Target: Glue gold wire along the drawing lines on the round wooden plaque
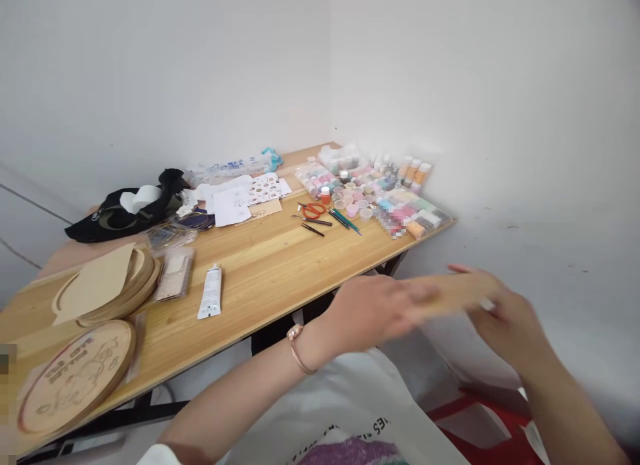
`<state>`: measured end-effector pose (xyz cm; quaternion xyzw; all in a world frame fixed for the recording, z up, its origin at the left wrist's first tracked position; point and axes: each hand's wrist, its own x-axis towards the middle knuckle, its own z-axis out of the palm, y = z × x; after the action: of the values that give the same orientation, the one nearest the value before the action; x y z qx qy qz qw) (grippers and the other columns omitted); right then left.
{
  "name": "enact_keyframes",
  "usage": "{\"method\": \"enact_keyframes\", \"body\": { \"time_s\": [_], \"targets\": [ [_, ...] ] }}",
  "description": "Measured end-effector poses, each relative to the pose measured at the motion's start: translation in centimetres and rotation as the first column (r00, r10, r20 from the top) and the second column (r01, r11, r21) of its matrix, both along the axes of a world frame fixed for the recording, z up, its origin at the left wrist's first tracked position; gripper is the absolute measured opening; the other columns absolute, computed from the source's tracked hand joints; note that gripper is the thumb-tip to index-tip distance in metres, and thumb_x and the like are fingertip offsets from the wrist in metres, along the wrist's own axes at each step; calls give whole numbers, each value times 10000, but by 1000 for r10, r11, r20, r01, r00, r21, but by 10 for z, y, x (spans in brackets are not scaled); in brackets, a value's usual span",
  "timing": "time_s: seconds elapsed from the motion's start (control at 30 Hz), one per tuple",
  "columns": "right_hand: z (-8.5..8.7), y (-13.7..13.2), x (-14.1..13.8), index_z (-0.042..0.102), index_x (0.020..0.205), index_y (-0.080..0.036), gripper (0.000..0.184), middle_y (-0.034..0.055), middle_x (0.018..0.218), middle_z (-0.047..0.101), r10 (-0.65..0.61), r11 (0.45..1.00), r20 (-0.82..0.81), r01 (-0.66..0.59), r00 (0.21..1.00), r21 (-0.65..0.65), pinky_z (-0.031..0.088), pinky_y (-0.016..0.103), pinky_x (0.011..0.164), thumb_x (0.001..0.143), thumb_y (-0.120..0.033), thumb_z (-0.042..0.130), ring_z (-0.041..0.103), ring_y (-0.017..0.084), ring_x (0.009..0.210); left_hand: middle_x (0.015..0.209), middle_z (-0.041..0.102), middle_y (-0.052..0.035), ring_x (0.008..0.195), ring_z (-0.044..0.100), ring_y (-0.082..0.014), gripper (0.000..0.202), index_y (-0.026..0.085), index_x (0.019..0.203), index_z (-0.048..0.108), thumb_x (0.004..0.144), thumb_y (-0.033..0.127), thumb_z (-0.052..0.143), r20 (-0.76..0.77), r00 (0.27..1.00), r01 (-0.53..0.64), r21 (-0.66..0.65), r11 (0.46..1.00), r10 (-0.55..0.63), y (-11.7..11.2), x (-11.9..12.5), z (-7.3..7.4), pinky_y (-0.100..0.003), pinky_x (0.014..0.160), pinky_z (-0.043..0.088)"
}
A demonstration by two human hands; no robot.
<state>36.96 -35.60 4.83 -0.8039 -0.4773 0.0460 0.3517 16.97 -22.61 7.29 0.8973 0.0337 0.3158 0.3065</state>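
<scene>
A flat, pale wooden board (pixel 453 294), seen nearly edge-on and blurred by motion, is held in the air beyond the table's front edge. My left hand (pixel 377 313), with a bracelet on the wrist, has its fingers closed on the board's left end. At the other end my right hand (pixel 513 328) grips it, a red-tipped finger showing behind. A small white bit (pixel 486 304), too blurred to name, shows by the right fingers. On the table, a round wooden plaque (pixel 83 375) with a line drawing lies at the near left. A white tube (pixel 211 293) lies nearby.
Stacked wooden boards (pixel 95 285) and a black bag (pixel 125 208) occupy the table's left. Papers (pixel 233 202) lie at the back. Red-handled scissors (pixel 314 211), tweezers (pixel 313 230), small cups (pixel 353 200) and paint bottles (pixel 414 172) crowd the far right. A red stool (pixel 500 412) stands below right.
</scene>
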Motion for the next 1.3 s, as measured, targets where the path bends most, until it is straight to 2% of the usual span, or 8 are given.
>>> {"method": "enact_keyframes", "body": {
  "time_s": [0.03, 0.1, 0.23, 0.37, 0.47, 0.77, 1.03, 1.3],
  "targets": [
    [0, 8, -3, 659, 1049, -258, 315, 58, 928, 755, 74, 995, -64, -78, 995, -62, 556, 350, 632, 788, -338, 499, 706, 245, 770, 1030, 720, -76, 899, 668, -226, 305, 254, 1155, 662, 934, 376, 491, -2, 996, -83, -217, 973, 84, 5, -2, -6, -301, 780, 487],
    [2, 24, -11, 648, 1081, -241, 338, 47, 872, 752, 121, 987, -124, -133, 985, -95, 556, 347, 648, 791, -311, 487, 703, 228, 746, 899, 725, -64, 815, 659, -213, 332, 200, 1024, 709, 907, 451, 525, 12, 954, -245, -547, 800, 301, 15, -6, -19, -288, 758, 490],
    [8, 39, -27, 646, 1125, -249, 329, 45, 910, 740, 130, 992, -191, -127, 973, 29, 552, 314, 658, 857, -371, 499, 702, 221, 837, 986, 722, -80, 961, 649, -241, 461, 159, 1022, 696, 891, 557, 503, 41, 876, -252, -809, 531, 480, 26, -24, -33, -320, 851, 497],
    [17, 47, -44, 680, 1049, -262, 279, 47, 989, 732, 248, 964, -299, -205, 921, 170, 565, 301, 723, 867, -430, 552, 690, 209, 898, 1054, 724, -89, 1063, 638, -279, 489, 160, 1034, 691, 764, 568, 675, 41, 813, -64, -985, 159, 581, 22, -45, -31, -373, 916, 505],
    [24, 57, -59, 674, 1052, -276, 249, 33, 956, 724, 324, 940, -318, -265, 891, 214, 562, 262, 648, 863, -404, 575, 678, 186, 845, 1092, 718, -108, 1121, 621, -299, 517, 150, 1030, 693, 709, 553, 736, -8, 749, -18, -1000, 8, 662, 19, -59, -27, -396, 958, 497],
    [27, 106, -89, 612, 1139, -242, 317, -2, 758, 643, 410, 911, -396, -346, 822, 225, 524, 248, 621, 850, -373, 604, 616, 145, 698, 1150, 701, -117, 1141, 620, -303, 497, 150, 1109, 681, 779, 521, 682, -69, 630, 31, -993, -114, 773, 25, -83, -17, -407, 970, 507],
    [35, 151, -105, 637, 1134, -207, 363, -52, 573, 465, 379, 925, -432, -351, 819, 145, 379, 218, 454, 870, -445, 562, 457, 105, 517, 1163, 695, -124, 1139, 624, -297, 539, 149, 1197, 634, 795, 507, 663, -128, 600, 73, -974, -214, 790, 44, -92, -12, -405, 968, 513],
    [42, 177, -120, 643, 1149, -229, 361, -13, 655, 546, 369, 926, -525, -352, 767, 135, 404, 221, 459, 860, -436, 580, 499, 125, 569, 1057, 726, -131, 953, 699, -298, 742, 154, 1271, 557, 593, 216, 852, -118, 653, 7, -987, -162, 748, 54, -106, -6, -372, 823, 586]
  ]
}}
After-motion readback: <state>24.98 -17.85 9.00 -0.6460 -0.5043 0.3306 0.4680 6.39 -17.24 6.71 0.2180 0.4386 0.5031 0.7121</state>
